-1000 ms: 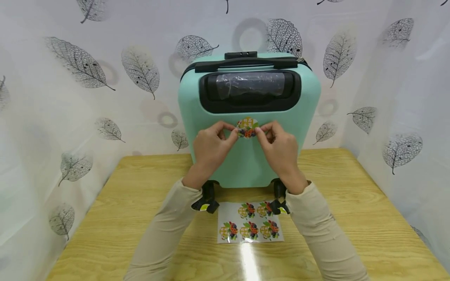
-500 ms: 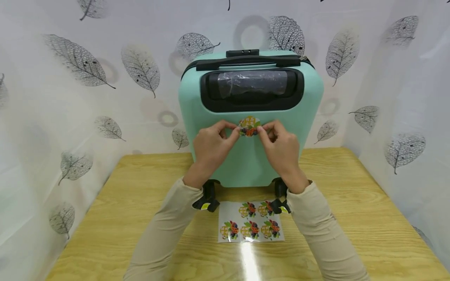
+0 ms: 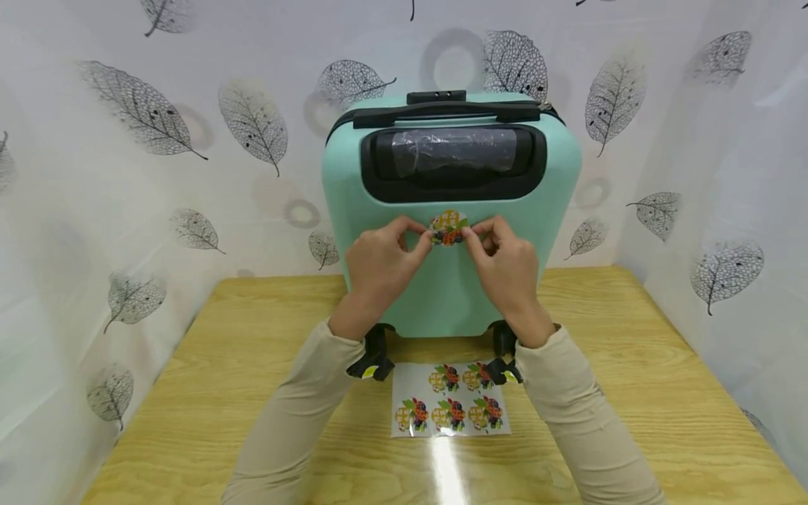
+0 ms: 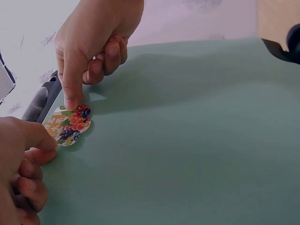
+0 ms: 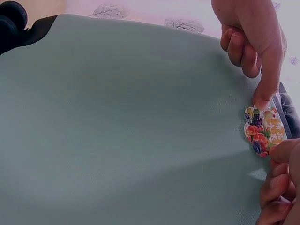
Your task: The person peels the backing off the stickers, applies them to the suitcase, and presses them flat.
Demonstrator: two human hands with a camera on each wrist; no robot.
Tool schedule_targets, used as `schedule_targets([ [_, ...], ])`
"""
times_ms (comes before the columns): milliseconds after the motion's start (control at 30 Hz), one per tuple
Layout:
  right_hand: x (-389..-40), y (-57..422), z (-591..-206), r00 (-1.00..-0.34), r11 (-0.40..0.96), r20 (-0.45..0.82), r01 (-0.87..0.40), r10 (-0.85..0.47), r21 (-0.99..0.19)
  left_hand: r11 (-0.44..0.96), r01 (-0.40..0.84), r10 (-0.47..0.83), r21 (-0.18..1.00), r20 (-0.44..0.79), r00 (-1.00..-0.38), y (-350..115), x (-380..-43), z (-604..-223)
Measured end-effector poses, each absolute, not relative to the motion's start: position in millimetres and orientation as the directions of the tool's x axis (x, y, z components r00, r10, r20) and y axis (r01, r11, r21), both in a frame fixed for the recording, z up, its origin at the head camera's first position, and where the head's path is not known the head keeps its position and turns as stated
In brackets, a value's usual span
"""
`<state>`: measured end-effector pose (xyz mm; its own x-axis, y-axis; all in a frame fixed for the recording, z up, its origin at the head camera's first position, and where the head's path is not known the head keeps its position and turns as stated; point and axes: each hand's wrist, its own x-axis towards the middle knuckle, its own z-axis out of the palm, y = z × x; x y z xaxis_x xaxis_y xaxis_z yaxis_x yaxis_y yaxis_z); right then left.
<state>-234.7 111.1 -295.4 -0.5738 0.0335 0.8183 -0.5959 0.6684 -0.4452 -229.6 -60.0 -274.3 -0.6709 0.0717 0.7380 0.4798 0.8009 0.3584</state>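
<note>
Leaf-print backdrop (image 3: 145, 238) across the top and both sides of the frame; wooden table (image 3: 265, 337) below. Mint suitcase (image 3: 454, 298) upright at centre, black handle (image 3: 448, 111) along its top, black recess (image 3: 454, 189) partly covered by clear film (image 3: 457, 151). Wheels (image 3: 374, 351) at its lower corners; the one right of centre overlaps the upper right of a sticker sheet (image 3: 410, 379), lower centre. Sheet bears two printed rounds above, three below. Forearms in beige sleeves (image 3: 303, 407) rise from the bottom edge; hands and wrists mask parts of the suitcase's sides.

Sticker (image 3: 449, 228): mid-frame, fruit print, just below the recess, between the hands. Left hand (image 3: 381, 263) pinches its left edge, right hand (image 3: 508, 270) its right edge, thumb and finger each. Sticker close against the suitcase front; whether fully flat, cannot tell.
</note>
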Motion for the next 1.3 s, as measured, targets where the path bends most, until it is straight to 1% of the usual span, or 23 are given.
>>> schedule_targets([
  [367,-237.4,110.7,-297.2,-0.563,0.669,0.826,-0.604,0.026,-0.433,0.837,0.457,0.089,0.302,0.748,-0.658,-60.0,-228.2,-272.1],
  [533,-237.4,110.7,-298.5,-0.563,0.664,0.826,-0.607,0.029,-0.437,0.87,0.428,0.097,0.245,0.766,-0.635,-60.1,-227.2,-272.7],
  [700,-236.8,110.2,-297.4,-0.556,0.674,0.831,-0.606,0.02,-0.422,0.873,0.428,0.096,0.234,0.779,-0.62,-61.1,-229.2,-274.2],
  [900,-236.7,110.2,-296.6,-0.542,0.712,0.84,-0.58,0.026,-0.396,0.869,0.436,0.099,0.235,0.781,-0.617,-60.9,-229.8,-272.9],
  [1100,-236.0,111.9,-297.6,-0.523,0.761,0.851,-0.531,0.051,-0.373,0.881,0.416,0.093,0.225,0.78,-0.619,-60.7,-229.2,-272.3],
  [1300,-234.1,113.9,-297.3,-0.54,0.765,0.84,-0.52,0.051,-0.38,0.901,0.376,0.083,0.216,0.765,-0.638,-61.3,-229.1,-271.3],
])
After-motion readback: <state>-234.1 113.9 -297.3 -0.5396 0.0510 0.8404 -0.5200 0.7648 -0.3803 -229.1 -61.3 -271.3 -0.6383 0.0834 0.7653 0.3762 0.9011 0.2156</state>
